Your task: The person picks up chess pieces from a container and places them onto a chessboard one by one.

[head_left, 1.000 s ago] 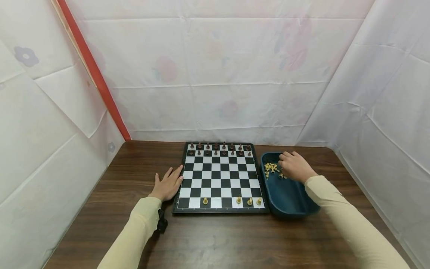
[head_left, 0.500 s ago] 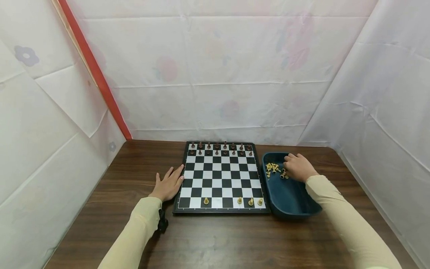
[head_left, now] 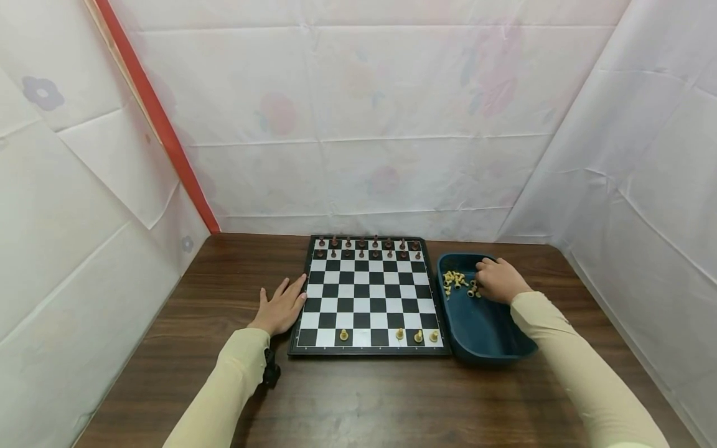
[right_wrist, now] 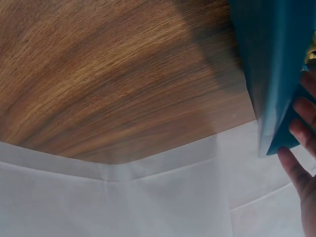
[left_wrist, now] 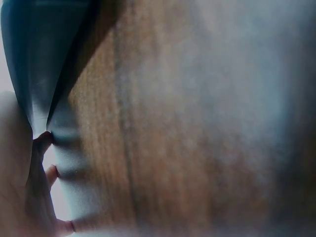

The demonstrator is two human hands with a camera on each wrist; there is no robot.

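Observation:
A chessboard [head_left: 354,290] lies on the wooden table. Spread fingers of my left hand [head_left: 278,309] rest at its left edge; the left wrist view catches those fingertips [left_wrist: 51,174] at the side. My right hand [head_left: 498,281] reaches into the blue tray [head_left: 486,333] right of the board, close to loose cream chess pieces [head_left: 455,279]. In the right wrist view its fingers [right_wrist: 302,131] bend over the tray wall [right_wrist: 264,74], and whether they pinch a piece is hidden. On the board's near row stand a cream piece [head_left: 344,335] and several others towards the right.
Two rows of dark brown chess pieces [head_left: 361,254] fill the board's far end. White sheeting [head_left: 358,180] rises behind the table and on both sides. Brown table top [head_left: 358,398] extends in front of the board.
My right hand has shifted slightly right inside the tray, uncovering more of the cream pieces. The left hand and the pieces on the board stay as they were.

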